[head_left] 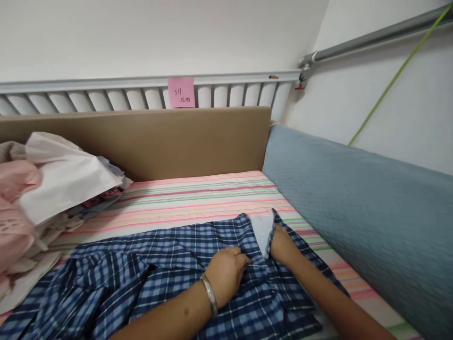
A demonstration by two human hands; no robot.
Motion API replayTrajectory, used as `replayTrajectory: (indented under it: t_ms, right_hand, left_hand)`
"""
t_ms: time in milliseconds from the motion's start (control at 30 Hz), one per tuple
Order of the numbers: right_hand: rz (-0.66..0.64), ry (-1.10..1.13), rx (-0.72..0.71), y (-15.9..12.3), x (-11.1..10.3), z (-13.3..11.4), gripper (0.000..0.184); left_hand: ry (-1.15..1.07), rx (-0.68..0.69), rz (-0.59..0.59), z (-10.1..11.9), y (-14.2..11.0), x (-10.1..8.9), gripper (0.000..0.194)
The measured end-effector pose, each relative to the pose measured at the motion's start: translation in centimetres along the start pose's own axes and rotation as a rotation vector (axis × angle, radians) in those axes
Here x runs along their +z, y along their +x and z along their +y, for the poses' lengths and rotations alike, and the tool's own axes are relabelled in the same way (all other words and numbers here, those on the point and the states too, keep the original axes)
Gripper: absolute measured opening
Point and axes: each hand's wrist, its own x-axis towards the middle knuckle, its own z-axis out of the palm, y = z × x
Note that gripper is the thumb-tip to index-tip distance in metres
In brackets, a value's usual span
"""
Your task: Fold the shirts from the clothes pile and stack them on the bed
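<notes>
A blue plaid garment (170,252) is spread over the striped bed sheet, its left part bunched in folds. My left hand (226,274), with a silver bangle (210,296) at the wrist, rests on the plaid cloth with its fingers curled onto it. To its right, my right hand (281,243) reaches behind a raised plaid edge, so its fingers are hidden. A pale, light-coloured piece (262,231) shows between that edge and the rest of the garment.
White, pink and other clothes are heaped (67,174) at the left. A brown padded board (198,141) runs along the back, with a pink note (181,93) above it on a white radiator (136,100). A light blue padded side (347,198) borders the striped sheet (208,189) on the right.
</notes>
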Motion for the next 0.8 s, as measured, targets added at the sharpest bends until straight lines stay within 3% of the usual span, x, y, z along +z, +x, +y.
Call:
replayTrajectory:
  t_ms: [100, 167, 267, 367, 467, 567, 667, 800]
  right_hand:
    - [0.042, -0.077, 0.158, 0.4, -2.0, 2.7, 0.031]
    - [0.117, -0.055, 0.244, 1.1, -3.3, 2.8, 0.035]
    - [0.12, 0.081, 0.285, 3.0, -3.9, 0.4, 0.034]
    - [-0.001, 0.162, 0.281, 5.5, -2.5, -2.6, 0.028]
    - [-0.072, 0.159, 0.339, 7.7, -0.2, -3.6, 0.027]
    - [-0.119, 0.165, 0.382, 8.8, 1.2, -3.1, 0.023]
    - [-0.128, 0.186, 0.402, 8.9, 1.5, -2.7, 0.028]
    - [-0.116, 0.204, 0.376, 8.5, 1.1, -2.9, 0.028]
  left_hand:
    - [-0.02, -0.039, -0.011, 0.5, 0.4, 0.8, 0.024]
    - [-0.024, -0.035, -0.024, 0.9, 0.4, 1.0, 0.025]
    - [-0.044, -0.015, -0.038, 1.4, 0.0, 0.8, 0.021]
    - [-0.06, -0.003, -0.017, 1.1, 0.3, -0.3, 0.027]
    - [0.017, -0.105, 0.062, -1.1, 1.9, -2.0, 0.026]
    - [0.188, -0.333, 0.077, -4.5, 4.0, -3.4, 0.023]
    - [0.22, -0.505, 0.01, -7.3, 5.3, -3.8, 0.022]
    - [0.127, -0.54, -0.017, -8.3, 5.1, -3.4, 0.012]
